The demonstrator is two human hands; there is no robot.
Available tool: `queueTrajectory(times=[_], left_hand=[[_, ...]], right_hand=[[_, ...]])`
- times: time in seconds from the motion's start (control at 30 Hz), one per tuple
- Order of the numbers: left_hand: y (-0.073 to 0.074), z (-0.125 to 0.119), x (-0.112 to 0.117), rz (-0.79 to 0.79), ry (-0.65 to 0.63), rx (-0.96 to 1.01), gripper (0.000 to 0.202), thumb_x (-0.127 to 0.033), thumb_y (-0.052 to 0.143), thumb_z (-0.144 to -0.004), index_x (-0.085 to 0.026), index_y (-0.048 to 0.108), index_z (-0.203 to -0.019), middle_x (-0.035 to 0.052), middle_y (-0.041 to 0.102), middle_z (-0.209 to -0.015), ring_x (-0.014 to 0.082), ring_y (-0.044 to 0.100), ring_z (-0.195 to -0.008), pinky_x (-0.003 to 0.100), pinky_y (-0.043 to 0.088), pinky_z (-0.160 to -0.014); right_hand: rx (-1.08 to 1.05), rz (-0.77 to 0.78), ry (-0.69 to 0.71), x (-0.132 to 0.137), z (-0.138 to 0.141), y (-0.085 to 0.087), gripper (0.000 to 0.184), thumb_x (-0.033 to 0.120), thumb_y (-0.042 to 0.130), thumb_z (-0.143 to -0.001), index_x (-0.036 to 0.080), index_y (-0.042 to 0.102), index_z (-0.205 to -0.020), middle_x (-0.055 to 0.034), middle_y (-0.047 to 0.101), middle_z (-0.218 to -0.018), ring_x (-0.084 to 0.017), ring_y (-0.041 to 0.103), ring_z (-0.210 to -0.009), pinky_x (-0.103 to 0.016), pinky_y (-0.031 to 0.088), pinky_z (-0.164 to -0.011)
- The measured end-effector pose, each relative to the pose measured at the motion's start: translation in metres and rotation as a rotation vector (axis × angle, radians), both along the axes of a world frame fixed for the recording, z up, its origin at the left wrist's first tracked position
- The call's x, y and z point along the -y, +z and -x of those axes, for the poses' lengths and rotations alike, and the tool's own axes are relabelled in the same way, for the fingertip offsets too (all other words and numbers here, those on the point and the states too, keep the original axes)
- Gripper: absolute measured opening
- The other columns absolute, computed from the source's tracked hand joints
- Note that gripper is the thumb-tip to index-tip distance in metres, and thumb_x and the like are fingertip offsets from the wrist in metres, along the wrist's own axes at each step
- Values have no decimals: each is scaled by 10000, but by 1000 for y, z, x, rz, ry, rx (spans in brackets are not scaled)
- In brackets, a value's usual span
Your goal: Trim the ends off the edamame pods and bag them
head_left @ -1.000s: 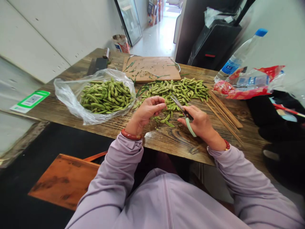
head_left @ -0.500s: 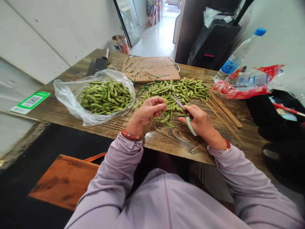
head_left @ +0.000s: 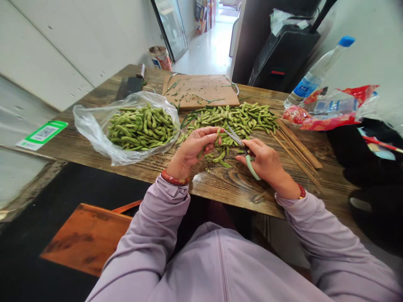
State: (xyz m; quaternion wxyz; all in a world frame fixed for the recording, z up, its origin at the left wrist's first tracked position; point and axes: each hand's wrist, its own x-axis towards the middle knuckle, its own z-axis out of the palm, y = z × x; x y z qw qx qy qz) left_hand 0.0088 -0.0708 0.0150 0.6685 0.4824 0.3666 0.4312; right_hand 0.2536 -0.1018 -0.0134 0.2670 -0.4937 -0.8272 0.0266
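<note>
My left hand is closed on a green edamame pod, held between thumb and fingers. My right hand grips a pair of scissors with pale green handles. The blades point up and left, their tips close to the pod. Beyond both hands lies a loose pile of edamame pods, with several more pods on the wood below the blades. To the left, a clear plastic bag lies open, filled with edamame pods.
A cutting board with green scraps is at the table's back, a cleaver to its left. Wooden sticks lie right of the pile. Farther right are a plastic bottle and a red-and-clear wrapper. The table has scattered bits.
The pod in my left hand now shows more clearly, its end turned up near the scissor tips. My right hand and the scissors have barely moved.
</note>
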Motion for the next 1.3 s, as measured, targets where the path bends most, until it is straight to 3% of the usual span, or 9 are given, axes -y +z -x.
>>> queueTrajectory(times=[0.37,0.67,0.97,1.3], left_hand=[[-7,-5,2,-117,35,-133,276,-338,819,-706,-163,654,-841,-29,529,-700,45,345,-511,219,228,-453],[-9,-8,0,-230,-3,-228,292,-334,827,-695,-129,693,-853,27,637,-812,120,547,-735,250,415,-676],[-8,-11,3,-260,-17,-264,346,-449,767,-774,-118,744,-872,43,691,-807,127,572,-709,253,423,-667],[-13,-16,2,-296,-50,-342,296,-381,776,-749,-122,801,-891,84,766,-886,181,665,-807,293,497,-773]], right_hand=[[-10,25,80,1,1,1,416,425,689,-891,210,642,-1244,-86,689,-1026,-227,664,-791,-341,525,-702],[26,39,115,3,4,3,410,386,711,-882,186,648,-1234,-80,693,-995,-231,664,-798,-337,519,-699],[7,18,137,4,5,1,402,385,704,-893,205,635,-1246,-108,709,-1102,-271,691,-941,-362,538,-766],[-33,56,167,2,7,1,436,377,742,-857,209,623,-1241,-79,674,-1010,-221,653,-792,-344,525,-706]])
